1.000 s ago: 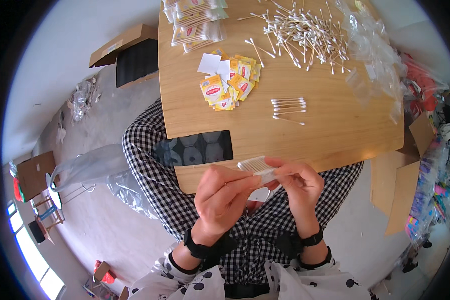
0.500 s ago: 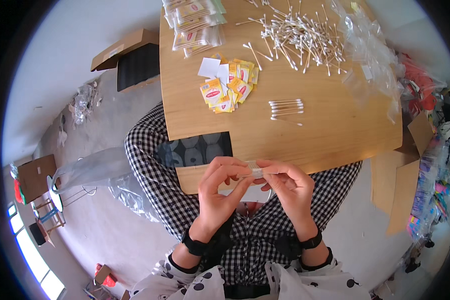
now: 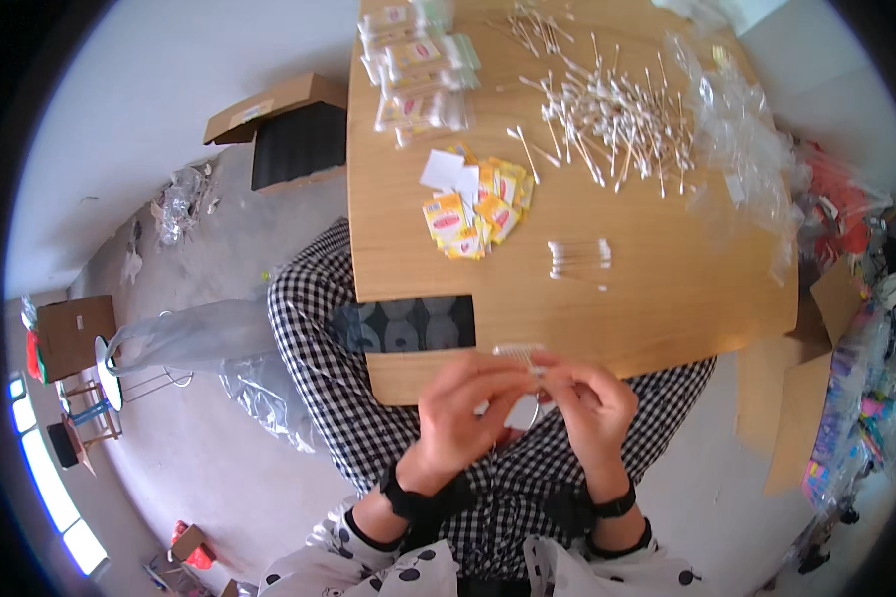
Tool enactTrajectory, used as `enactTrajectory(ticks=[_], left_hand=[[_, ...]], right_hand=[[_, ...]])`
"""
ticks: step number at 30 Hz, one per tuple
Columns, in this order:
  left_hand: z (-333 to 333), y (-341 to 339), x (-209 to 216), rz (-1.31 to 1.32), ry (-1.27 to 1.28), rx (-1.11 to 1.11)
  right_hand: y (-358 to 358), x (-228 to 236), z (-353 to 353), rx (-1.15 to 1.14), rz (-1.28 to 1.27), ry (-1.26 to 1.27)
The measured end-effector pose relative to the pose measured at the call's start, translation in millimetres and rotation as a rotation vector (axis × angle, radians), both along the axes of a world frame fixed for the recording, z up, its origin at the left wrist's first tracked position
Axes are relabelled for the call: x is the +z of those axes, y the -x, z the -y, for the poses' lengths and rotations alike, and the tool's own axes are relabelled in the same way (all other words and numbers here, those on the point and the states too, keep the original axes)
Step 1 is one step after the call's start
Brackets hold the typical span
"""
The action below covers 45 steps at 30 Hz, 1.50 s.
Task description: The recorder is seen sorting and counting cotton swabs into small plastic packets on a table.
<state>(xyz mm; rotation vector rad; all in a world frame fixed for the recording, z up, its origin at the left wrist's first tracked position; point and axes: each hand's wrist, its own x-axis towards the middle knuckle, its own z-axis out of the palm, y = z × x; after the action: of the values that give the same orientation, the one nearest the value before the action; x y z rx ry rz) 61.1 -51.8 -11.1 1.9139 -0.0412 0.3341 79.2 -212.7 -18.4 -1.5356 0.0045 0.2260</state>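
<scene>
My left hand (image 3: pixel 465 406) and my right hand (image 3: pixel 594 410) meet over the table's near edge, both with fingers pinched on a small bundle of cotton swabs (image 3: pixel 516 351). Its row of white tips shows above my fingers; the rest is covered by them, and I cannot tell if a wrapper is round it. Farther up the table a short row of cotton swabs (image 3: pixel 579 256) lies side by side. Left of that row is a pile of yellow and white cards (image 3: pixel 475 214). A large heap of loose cotton swabs (image 3: pixel 622 124) spreads at the far right.
Filled clear packets (image 3: pixel 420 75) are stacked at the table's far left. Crumpled clear plastic bags (image 3: pixel 737 139) cover its right side. A dark patterned panel (image 3: pixel 418 323) lies at the near left corner. Open cardboard boxes (image 3: pixel 299 139) (image 3: pixel 801 373) stand on either side of the table.
The view has shifted, so the table sits lower in the picture. My hands still hold the bundle and have drawn closer together, with the swab tips now showing above the fingers.
</scene>
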Motion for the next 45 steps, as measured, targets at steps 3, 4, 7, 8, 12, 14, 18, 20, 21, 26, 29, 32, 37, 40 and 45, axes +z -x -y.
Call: enactTrajectory(ticks=[3, 4, 7, 8, 12, 14, 18, 20, 21, 26, 29, 32, 37, 40, 45], left_hand=[[3.1, 1.8, -15.0, -0.142, 0.169, 0.031], [2.8, 2.4, -15.7, -0.153, 0.23, 0.019], [-12.3, -5.1, -19.1, -0.188, 0.258, -0.05], [-18.3, -10.5, -19.5, -0.177, 0.204, -0.124], [-41.5, -25.8, -0.5, -0.088, 0.301, -0.058], [-77.8, -32.7, 14.7, -0.055, 0.184, 0.089], [-142.2, -37.4, -16.6, -0.001, 0.134, 0.523], [-162.0, -32.7, -45.4, -0.032, 0.004, 0.585], [-162.2, -31.3, -49.8, -0.082, 0.011, 0.582], [-164.9, -29.2, -57.1, -0.123, 0.05, 0.519], [-170.3, -30.3, -56.7, -0.156, 0.074, 0.522], [-168.0, -36.9, -56.8, -0.113, 0.08, 0.476], [-170.0, -46.0, -37.3, -0.059, 0.074, 0.446], [-170.7, -52.9, -38.2, -0.047, 0.098, 0.431], [-171.4, -57.0, -33.1, -0.075, 0.077, 0.399]], right_hand=[[3.5, -2.6, 3.6, 0.007, 0.001, 0.037], [-3.0, -3.6, 2.9, 0.012, 0.022, 0.072], [-25.5, 16.5, 3.2, 0.147, 0.341, 0.47], [-34.3, 28.6, 1.5, 0.244, 0.505, 0.72], [-64.5, 57.4, -9.8, 0.372, 0.43, 0.692], [-97.5, 72.3, -10.7, 0.278, 0.489, 0.659], [-182.7, 94.4, -25.8, -0.003, 0.257, 0.363], [-237.3, 86.2, -39.5, -0.042, 0.25, 0.217], [-264.9, 76.4, -46.5, -0.037, 0.233, 0.154], [-369.9, 42.1, -115.8, -0.039, 0.198, 0.211], [-415.5, 24.3, -157.6, 0.005, 0.244, 0.268], [-450.8, 9.5, -187.8, 0.059, 0.276, 0.314], [-471.5, -25.4, -217.0, 0.214, 0.245, 0.365], [-481.0, -40.1, -215.5, 0.224, 0.215, 0.336], [-481.4, -44.8, -215.8, 0.265, 0.173, 0.386]])
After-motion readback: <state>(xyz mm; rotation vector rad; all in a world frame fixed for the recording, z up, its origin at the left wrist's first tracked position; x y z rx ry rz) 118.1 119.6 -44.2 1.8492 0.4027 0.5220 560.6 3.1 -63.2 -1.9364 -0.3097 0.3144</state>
